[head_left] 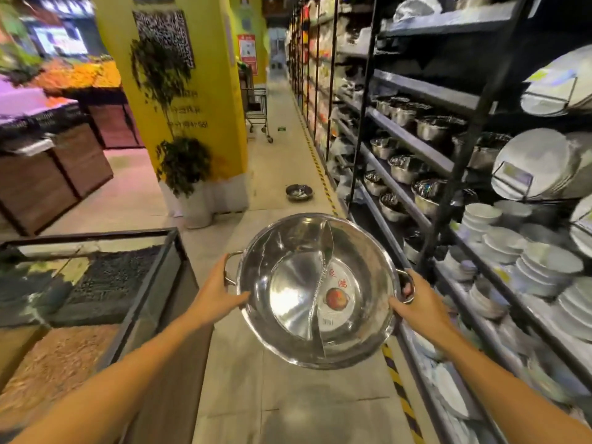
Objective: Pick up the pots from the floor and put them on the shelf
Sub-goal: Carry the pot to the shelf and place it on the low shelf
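Divided steel pot [317, 293] in both hands' grip

The aisle floor [288, 161] ahead lies open, save a small pot [299, 191] and a cart [258, 113] farther on. The shelf [413, 142] on the right is crowded with steel pots [431, 128] and plates [531, 165]. A glass case [96, 270] and a planter [195, 203] line the left.
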Available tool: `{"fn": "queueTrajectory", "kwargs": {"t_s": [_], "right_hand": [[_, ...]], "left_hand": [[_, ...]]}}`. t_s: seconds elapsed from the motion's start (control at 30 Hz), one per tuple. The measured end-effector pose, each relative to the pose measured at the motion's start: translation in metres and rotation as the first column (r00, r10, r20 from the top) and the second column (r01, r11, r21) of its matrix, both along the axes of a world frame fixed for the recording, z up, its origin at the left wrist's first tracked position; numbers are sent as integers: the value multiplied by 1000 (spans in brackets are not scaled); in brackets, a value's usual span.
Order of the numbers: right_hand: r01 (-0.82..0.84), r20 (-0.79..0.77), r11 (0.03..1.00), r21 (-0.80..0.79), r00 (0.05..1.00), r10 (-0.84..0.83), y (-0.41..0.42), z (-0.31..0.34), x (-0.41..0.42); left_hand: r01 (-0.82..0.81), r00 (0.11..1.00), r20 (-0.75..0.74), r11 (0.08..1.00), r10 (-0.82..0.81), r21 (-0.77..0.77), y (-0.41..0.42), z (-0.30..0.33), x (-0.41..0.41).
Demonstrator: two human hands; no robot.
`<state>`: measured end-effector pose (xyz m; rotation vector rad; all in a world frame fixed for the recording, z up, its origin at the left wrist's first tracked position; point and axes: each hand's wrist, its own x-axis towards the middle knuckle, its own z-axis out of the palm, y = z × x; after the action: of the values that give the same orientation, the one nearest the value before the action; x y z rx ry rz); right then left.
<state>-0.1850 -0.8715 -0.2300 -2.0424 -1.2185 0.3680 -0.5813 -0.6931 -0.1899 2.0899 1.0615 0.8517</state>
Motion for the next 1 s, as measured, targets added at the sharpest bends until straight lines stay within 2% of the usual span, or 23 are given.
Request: {"fn": "queueTrajectory", "kwargs": {"t_s": [0.27, 0.4, 0.53, 0.67, 0.8, 0.93, 1.0], "right_hand": [[40, -67, 999, -15, 997, -41, 165, -6, 78], [47, 6, 999, -9, 999, -47, 266, -17, 141], [-12, -5, 1000, -24, 1000, 12, 371, -18, 198], [-45, -18, 998, -32, 999, 45, 473, -8, 244], [-47, -30, 999, -14, 998, 46, 560, -14, 275], [-8, -30, 999, -42, 1000, 6, 642, -36, 307], [24, -24, 998, -50, 999, -25, 685, -46, 321]], "left_hand": [[37, 999, 10, 999, -37, -30, 182, -12, 83], [-22, 1000, 11, 999, 22, -25, 271, -22, 143], [-85, 994, -74, 993, 79, -83, 365, -18, 196], [-142, 987, -85, 987, 136, -74, 451, -10, 238], [-190, 979, -95, 978, 182, -82, 539, -27, 269], [-123, 991, -77, 984, 114, -129, 635, -52, 303], [-92, 995, -38, 991, 89, -94, 688, -63, 324]]}}
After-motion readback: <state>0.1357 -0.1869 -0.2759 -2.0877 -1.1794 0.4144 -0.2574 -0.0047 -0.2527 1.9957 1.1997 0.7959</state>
